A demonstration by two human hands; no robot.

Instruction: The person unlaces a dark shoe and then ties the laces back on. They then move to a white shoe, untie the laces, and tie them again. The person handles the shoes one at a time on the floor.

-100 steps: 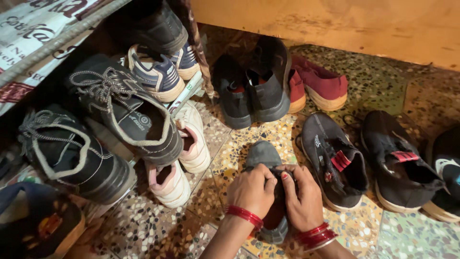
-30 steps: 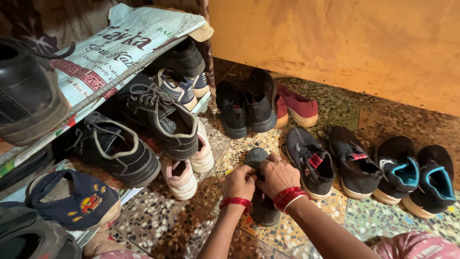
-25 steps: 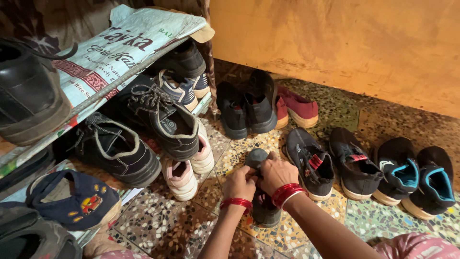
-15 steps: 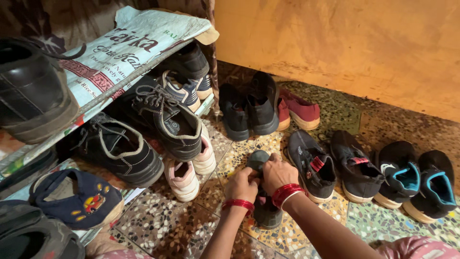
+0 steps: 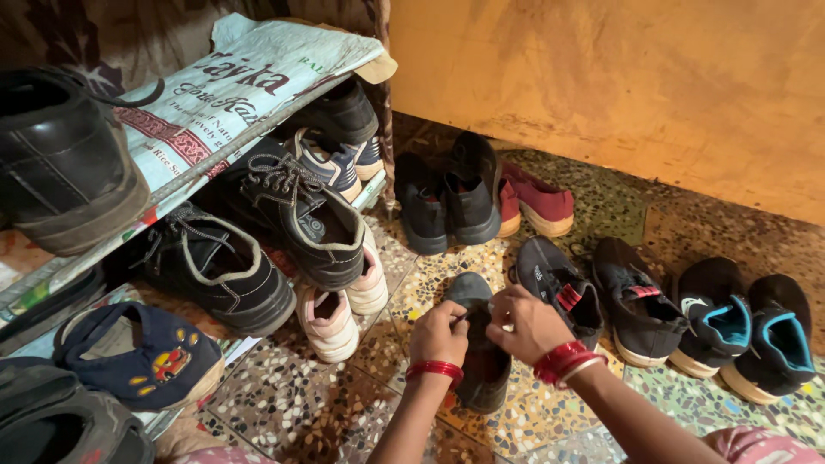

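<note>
1. A dark grey shoe is seen standing on the speckled mosaic floor, toe pointed away from the person, in the lower middle of the view.
2. The left hand is laid on the left edge of the shoe's opening, its fingers closed in a pinch on the rim; a red bangle is worn at its wrist.
3. The right hand is placed over the right side of the opening, fingers curled onto the shoe's upper, so the shoe is gripped by both hands at once. Red bangles are worn on this wrist too.
4. Just right of the held shoe, a pair of dark slip-ons with red straps is set on the floor, and beyond that a black pair with blue lining.
5. Farther back, near the orange wall, two black shoes are stood side by side, with a maroon pair touching them on the right.
6. To the left, a pink and white pair is lined up on the floor at the foot of a shoe rack.
7. On the rack, black lace-up shoes are stacked on the middle level, and a striped sneaker is tucked behind them.
8. The top shelf is covered by a printed sack, and a black leather shoe is rested on it.
9. At the lower left, a navy child's shoe with a small coloured motif is kept.
</note>
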